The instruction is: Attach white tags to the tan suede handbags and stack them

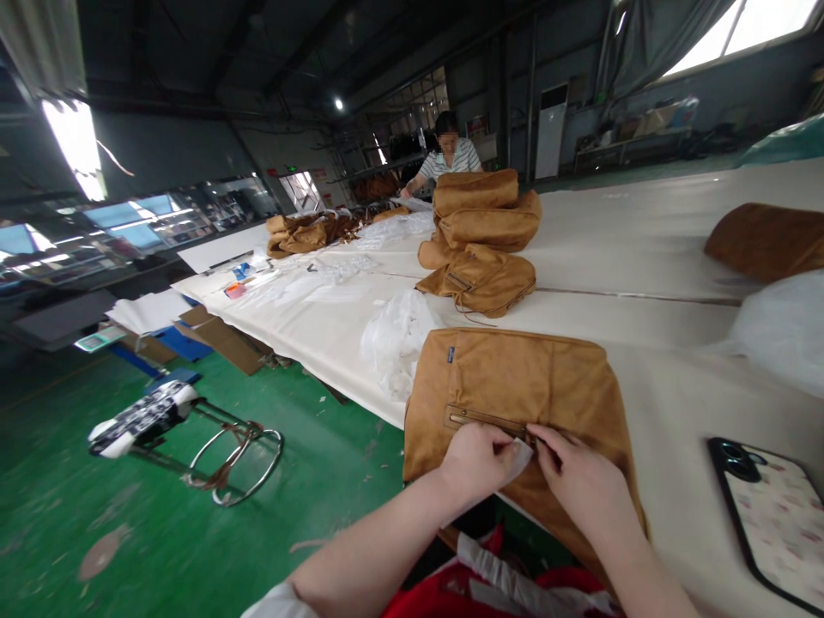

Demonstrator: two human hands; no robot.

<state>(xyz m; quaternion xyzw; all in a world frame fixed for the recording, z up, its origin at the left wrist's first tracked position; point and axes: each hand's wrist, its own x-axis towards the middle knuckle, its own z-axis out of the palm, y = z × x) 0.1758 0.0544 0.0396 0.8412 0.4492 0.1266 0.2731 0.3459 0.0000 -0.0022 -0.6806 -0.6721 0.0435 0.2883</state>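
Observation:
A tan suede-like bag [515,369] lies flat at the table's near edge, a small dark label at its upper left. Across its front runs a zipper [486,421] set in a stitched opening. My left hand [480,459] is closed on a thin white paper strip [520,459], which sticks out from the fingers beside the zipper's right end. Close by, my right hand [576,472] is closed in a pinch at that same end of the zipper. What its fingertips hold is hidden.
Tan bags [486,215] are stacked farther up the white table [644,318], beside crumpled clear plastic [399,339]. A phone [772,515] lies at right, near another tan bag [766,240]. A stool [148,416] stands on the green floor. A person [451,154] works across the table.

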